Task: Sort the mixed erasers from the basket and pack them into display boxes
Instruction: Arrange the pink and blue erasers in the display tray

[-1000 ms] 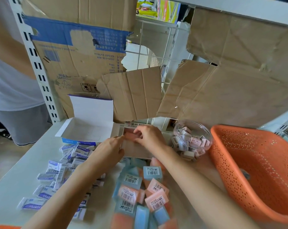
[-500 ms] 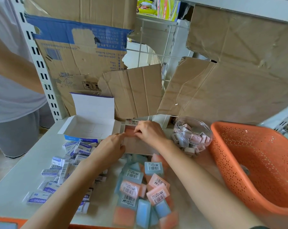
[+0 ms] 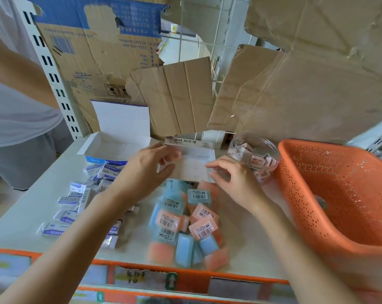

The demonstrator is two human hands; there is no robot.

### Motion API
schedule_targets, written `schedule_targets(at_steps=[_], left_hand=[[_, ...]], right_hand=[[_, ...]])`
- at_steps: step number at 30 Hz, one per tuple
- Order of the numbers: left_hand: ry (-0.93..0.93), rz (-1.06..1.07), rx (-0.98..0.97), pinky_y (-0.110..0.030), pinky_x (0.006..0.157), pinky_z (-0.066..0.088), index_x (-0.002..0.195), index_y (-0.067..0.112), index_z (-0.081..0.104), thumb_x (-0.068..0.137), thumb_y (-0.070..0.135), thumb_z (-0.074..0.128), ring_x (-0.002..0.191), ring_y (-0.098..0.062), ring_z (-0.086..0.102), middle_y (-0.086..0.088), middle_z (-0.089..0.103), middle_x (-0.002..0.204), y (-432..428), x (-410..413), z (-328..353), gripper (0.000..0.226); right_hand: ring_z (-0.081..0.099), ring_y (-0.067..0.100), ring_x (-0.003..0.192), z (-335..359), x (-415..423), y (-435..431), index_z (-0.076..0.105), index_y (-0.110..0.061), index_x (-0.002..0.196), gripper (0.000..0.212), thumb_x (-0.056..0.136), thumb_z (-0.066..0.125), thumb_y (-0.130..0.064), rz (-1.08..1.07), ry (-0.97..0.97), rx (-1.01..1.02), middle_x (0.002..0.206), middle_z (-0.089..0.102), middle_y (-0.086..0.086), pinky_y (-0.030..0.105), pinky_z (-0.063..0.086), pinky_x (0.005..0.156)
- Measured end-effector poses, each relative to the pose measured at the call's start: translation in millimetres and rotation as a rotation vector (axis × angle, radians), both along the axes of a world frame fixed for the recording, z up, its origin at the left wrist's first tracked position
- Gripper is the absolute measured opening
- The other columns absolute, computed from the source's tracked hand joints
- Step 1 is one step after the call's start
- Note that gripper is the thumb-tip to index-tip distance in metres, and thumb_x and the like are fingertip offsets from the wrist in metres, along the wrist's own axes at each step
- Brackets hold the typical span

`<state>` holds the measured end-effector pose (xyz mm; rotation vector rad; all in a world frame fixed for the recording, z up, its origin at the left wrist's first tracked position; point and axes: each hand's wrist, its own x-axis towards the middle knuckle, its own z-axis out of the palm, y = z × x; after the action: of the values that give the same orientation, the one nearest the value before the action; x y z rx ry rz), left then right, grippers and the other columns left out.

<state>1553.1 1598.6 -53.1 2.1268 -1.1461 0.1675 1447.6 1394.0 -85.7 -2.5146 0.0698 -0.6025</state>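
Display box lid (image 3: 189, 141): "로버 지우개". Pink eraser label (image 3: 203, 229): "4B", barcode.

Torn cardboard sheets (image 3: 295, 95) propped along the far side of the counter (image 3: 32, 216); white slotted upright (image 3: 54, 80) far left, beside a person's white shirt (image 3: 14, 110).

Bare left grip (image 3: 150, 170), bare right grip (image 3: 234, 183), bare forearms (image 3: 80, 227)

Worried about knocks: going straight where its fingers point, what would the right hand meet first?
Most likely the white display box, just beyond the right hand, though depth is unclear.
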Motion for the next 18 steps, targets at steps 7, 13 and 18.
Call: schedule_targets(at_steps=[7, 13, 18], left_hand=[[0.074, -0.257, 0.096, -0.004, 0.062, 0.036, 0.088, 0.025, 0.065, 0.081, 0.027, 0.068, 0.071, 0.001, 0.051, 0.020, 0.049, 0.079, 2.4, -60.3, 2.0, 0.008], [-0.014, -0.374, 0.196, -0.014, 0.061, 0.038, 0.086, 0.032, 0.070, 0.079, 0.047, 0.054, 0.072, 0.002, 0.042, 0.012, 0.050, 0.081, -3.7, -98.6, -11.7, 0.023], [-0.209, -0.388, 0.293, -0.024, 0.064, 0.041, 0.085, 0.028, 0.069, 0.079, 0.045, 0.056, 0.074, -0.014, 0.048, 0.006, 0.050, 0.085, -11.1, -113.5, -24.1, 0.022]], right_hand=[[0.062, 0.011, 0.089, -18.8, -14.5, -6.1, 0.069, -0.012, 0.098, 0.026, 0.084, 0.052, -0.025, 0.022, -0.090, 0.080, 0.096, 0.065, -0.004, 0.032, 0.051, 0.078], [0.054, 0.000, 0.080, -23.5, -14.8, -5.1, 0.071, -0.008, 0.092, 0.020, 0.081, 0.055, -0.012, 0.026, -0.105, 0.132, 0.086, 0.061, -0.006, 0.023, 0.046, 0.073], [0.052, -0.001, 0.078, -21.8, -15.8, -5.2, 0.071, -0.010, 0.090, 0.018, 0.081, 0.055, -0.013, 0.035, -0.111, 0.129, 0.086, 0.065, -0.001, 0.020, 0.044, 0.071]])
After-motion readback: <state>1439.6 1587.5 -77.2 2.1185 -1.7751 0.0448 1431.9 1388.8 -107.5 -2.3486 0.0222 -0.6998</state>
